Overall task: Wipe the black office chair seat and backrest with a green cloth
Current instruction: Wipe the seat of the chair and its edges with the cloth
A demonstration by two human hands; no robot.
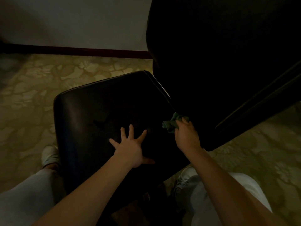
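I am pressing my left hand [131, 148], fingers spread, flat onto the glossy black leather chair seat [91, 111].
My right hand [186, 136] is gripping the crumpled green cloth [171, 123] against the black backrest [219, 70].

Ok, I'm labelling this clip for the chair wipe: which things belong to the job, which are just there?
Job: green cloth, held by the right hand; black seat, with the left hand spread flat on it; backrest.
Just there: patterned floor; dark skirting board; white shoes.
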